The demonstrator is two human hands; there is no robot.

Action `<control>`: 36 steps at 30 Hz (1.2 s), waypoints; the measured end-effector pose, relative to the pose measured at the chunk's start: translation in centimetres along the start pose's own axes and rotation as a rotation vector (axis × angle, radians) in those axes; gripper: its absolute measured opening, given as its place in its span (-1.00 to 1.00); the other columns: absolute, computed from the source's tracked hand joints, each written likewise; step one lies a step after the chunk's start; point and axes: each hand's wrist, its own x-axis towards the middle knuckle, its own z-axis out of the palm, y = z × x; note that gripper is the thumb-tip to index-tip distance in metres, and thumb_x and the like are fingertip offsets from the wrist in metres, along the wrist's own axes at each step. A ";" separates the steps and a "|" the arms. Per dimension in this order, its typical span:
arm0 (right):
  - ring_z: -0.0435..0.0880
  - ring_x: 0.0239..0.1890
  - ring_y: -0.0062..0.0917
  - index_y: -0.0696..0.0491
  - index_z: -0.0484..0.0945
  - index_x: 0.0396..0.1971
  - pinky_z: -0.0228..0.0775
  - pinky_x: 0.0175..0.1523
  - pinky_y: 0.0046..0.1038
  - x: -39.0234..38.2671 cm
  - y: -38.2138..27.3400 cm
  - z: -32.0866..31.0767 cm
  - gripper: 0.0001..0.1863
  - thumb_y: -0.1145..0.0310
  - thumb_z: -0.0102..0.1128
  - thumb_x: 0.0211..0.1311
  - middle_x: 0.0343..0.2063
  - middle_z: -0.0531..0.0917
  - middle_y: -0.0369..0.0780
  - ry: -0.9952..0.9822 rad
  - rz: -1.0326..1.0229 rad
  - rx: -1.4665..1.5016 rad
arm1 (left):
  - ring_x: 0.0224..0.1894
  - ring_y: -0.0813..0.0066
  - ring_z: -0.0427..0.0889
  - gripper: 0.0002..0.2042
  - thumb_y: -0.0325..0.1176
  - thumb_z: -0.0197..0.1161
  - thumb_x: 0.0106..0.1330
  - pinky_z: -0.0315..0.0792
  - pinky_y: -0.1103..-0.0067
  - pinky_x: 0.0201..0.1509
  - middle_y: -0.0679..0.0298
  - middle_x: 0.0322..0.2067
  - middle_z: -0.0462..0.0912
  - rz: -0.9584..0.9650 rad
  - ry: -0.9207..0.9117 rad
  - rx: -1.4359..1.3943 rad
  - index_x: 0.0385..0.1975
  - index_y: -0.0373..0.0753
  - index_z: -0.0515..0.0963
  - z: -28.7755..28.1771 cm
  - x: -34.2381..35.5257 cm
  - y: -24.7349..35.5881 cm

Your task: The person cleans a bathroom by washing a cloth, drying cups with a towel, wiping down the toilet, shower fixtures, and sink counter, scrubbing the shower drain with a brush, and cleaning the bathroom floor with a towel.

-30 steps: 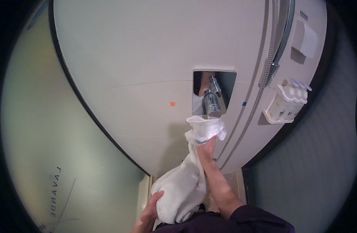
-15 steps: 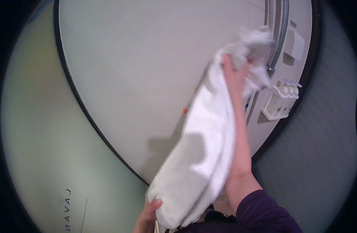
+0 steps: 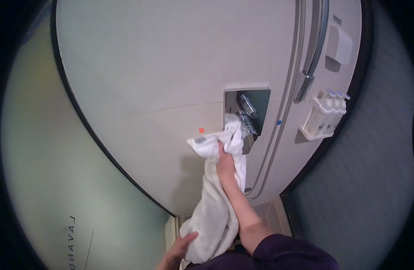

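A white towel (image 3: pixel 211 207) hangs bunched between my two hands. My right hand (image 3: pixel 226 166) grips its far part, with the thumb showing and the other fingers buried in the cloth. The towel's far end lies against or just in front of the chrome shower mixer (image 3: pixel 247 128), which sits on a shiny square plate (image 3: pixel 261 101). At the lower edge my left hand (image 3: pixel 183 245) holds the near end, thumb on top and fingers hidden beneath. A small orange square (image 3: pixel 201 130) is on the white wall just beyond the towel's corner.
Right of the mixer run a shower hose (image 3: pixel 285 110) and a chrome rail (image 3: pixel 318 49). A rack of pump bottles (image 3: pixel 321 119) and a white dispenser (image 3: pixel 339 45) are on the wall. Frosted glass (image 3: pixel 49 166) stands left, a dark panel (image 3: pixel 351 189) right.
My right hand has come down and left with the towel's far end, from beside the rail to the mixer, which now shows. My left hand has stayed low with the near end.
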 end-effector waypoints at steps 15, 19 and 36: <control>0.52 -0.23 -0.28 -0.19 0.48 -0.14 0.35 -0.13 -0.34 -1.1 -4.0 -17.6 -0.60 0.22 0.15 -0.11 -0.24 0.54 -0.16 0.399 -0.788 -0.564 | -0.03 0.49 0.38 -0.51 -0.28 0.14 0.15 0.24 0.57 0.06 0.22 -0.07 0.43 0.049 -0.448 0.209 0.06 -0.33 0.23 5.5 3.1 -1.4; 0.56 -0.35 -0.28 -0.31 0.46 -0.13 0.38 -0.20 -0.31 1.6 -3.1 -17.9 -0.59 0.15 0.14 -0.11 -0.33 0.56 -0.18 0.068 -0.589 -0.599 | 0.05 0.44 0.31 -0.43 -0.27 0.18 0.11 0.16 0.53 0.14 0.21 0.01 0.35 0.072 -0.653 0.375 0.11 -0.30 0.15 9.6 4.5 -0.5; 0.27 0.03 -0.18 -0.01 0.27 0.08 0.22 0.05 -0.34 6.3 -1.6 -21.6 -0.39 0.57 0.05 -0.11 0.03 0.23 -0.08 0.666 -0.541 -0.247 | 0.08 0.39 0.29 -0.41 -0.29 0.16 0.10 0.15 0.49 0.15 0.18 0.01 0.34 0.203 -0.615 0.378 0.13 -0.29 0.10 6.5 3.3 0.4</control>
